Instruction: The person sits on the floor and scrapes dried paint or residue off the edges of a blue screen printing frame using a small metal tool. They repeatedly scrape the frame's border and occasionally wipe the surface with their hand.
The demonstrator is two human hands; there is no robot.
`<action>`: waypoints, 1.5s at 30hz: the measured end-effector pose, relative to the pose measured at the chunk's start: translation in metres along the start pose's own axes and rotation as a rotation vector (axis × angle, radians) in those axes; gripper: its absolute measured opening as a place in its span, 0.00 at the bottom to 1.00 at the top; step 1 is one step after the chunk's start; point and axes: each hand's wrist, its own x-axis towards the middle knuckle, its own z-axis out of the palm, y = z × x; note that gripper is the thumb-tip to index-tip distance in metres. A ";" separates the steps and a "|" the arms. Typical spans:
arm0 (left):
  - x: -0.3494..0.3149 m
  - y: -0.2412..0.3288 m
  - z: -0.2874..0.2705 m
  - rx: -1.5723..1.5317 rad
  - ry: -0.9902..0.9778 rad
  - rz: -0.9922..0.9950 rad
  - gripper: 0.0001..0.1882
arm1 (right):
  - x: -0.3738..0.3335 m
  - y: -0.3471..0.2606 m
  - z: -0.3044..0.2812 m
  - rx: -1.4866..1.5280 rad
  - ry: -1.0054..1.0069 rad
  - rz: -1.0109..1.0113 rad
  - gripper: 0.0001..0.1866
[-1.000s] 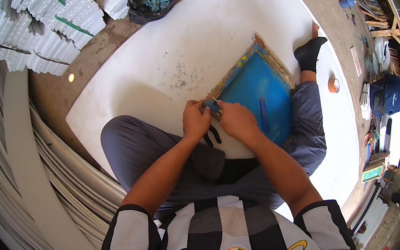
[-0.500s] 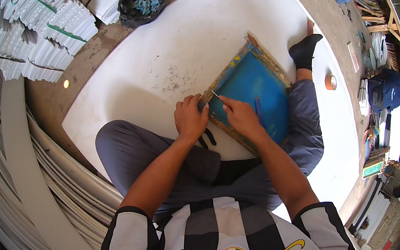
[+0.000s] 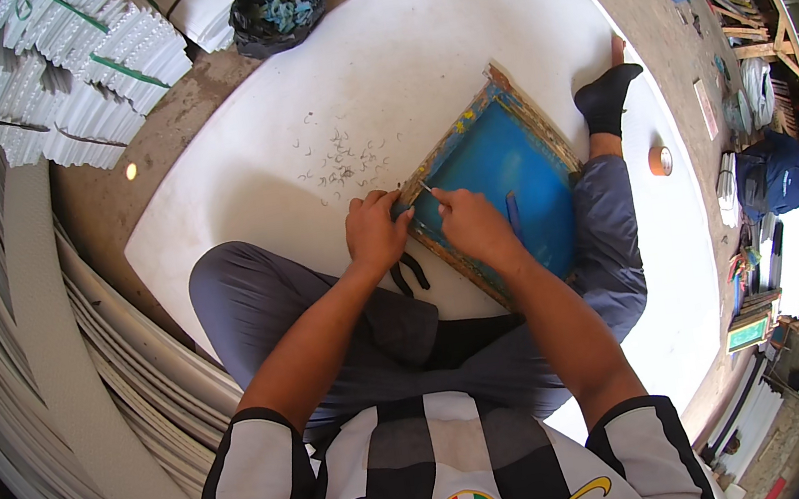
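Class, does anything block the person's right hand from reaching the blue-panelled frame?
Nothing visible stands in the way: the right hand is over the blue-panelled frame, with only the thin tool it holds pointing toward the wooden edge near the left hand.

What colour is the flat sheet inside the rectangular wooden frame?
Blue flat sheet, clearest in the head view.

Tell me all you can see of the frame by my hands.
The frame looks wooden and worn, its rails stained yellow and blue, around a blue panel with paler smudges. It sits cornerwise on the white board, beside your right leg. A blue stick lies on the panel. Your left hand is at the frame's left corner; your right hand holds a thin tool over the panel, contact unclear. Your right forearm hides part.
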 end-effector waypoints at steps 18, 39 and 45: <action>0.003 -0.008 -0.005 -0.029 -0.010 0.001 0.20 | 0.002 0.025 0.021 0.061 0.005 -0.070 0.22; 0.004 -0.007 -0.001 -0.042 -0.050 -0.001 0.23 | -0.001 0.037 0.020 0.311 0.106 0.024 0.20; 0.004 -0.011 0.002 -0.060 -0.044 0.010 0.24 | 0.000 0.031 0.021 0.215 0.090 0.032 0.21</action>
